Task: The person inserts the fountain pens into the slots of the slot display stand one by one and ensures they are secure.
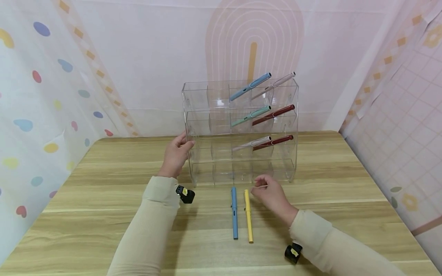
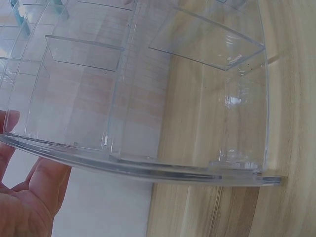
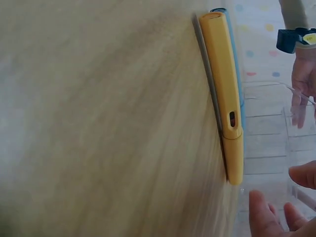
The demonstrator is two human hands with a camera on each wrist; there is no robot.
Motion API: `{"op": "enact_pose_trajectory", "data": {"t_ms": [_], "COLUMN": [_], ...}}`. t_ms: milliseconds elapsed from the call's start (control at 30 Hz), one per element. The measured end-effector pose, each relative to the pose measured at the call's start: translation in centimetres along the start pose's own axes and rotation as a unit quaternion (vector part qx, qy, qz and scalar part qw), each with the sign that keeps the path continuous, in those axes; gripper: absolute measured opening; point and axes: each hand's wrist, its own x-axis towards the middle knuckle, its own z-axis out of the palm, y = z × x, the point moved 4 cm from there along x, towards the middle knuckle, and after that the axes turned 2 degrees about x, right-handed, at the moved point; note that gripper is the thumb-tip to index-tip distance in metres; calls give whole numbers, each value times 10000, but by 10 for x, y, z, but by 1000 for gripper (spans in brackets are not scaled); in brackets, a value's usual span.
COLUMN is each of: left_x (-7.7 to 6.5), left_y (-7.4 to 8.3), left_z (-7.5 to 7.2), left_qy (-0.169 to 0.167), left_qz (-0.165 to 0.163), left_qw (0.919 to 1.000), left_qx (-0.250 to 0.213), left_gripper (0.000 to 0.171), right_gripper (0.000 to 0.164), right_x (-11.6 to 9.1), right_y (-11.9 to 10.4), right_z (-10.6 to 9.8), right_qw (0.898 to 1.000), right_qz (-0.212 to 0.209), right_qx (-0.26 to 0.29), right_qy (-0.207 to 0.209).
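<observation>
A clear acrylic pen rack (image 1: 199,125) with stepped tiers stands upright at the back of the table. My left hand (image 1: 175,155) grips its left side panel, thumb on one face and fingers (image 2: 47,185) on the other. On the table before the rack lie a blue pen (image 1: 234,214) and a yellow pen (image 1: 248,216), side by side. My right hand (image 1: 272,194) hovers just right of the yellow pen's upper end, fingers loosely bent, holding nothing. In the right wrist view, its thumb and fingertips are apart, beyond the tip of the yellow pen (image 3: 224,74).
Several pens lean in the rack's right-hand compartments: blue (image 1: 251,87) and pale pink (image 1: 279,81) on top, mint green (image 1: 252,115) and dark red (image 1: 274,115) below, then pale pink (image 1: 250,143) and dark red (image 1: 276,142). A patterned curtain (image 1: 155,69) hangs behind the wooden table (image 1: 110,214).
</observation>
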Motion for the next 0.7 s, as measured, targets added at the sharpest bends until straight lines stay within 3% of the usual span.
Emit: {"op": "enact_pose_trajectory", "data": {"t_ms": [367,700], "left_x": [0,0], "left_y": [0,0], "left_z": [1,1], "left_qy": [-17,-27], "left_qz": [-44,-85], "left_qw": [10000,9999], "left_qx": [-27,-77], "left_gripper": [53,54], "right_gripper": [43,45], "right_x": [8,11], "right_y": [5,5], "right_z": [9,20], "right_qw": [9954,9914], "right_qz": [158,124], "right_qx": [-829,-1023], "right_qy": [-447,-807]}}
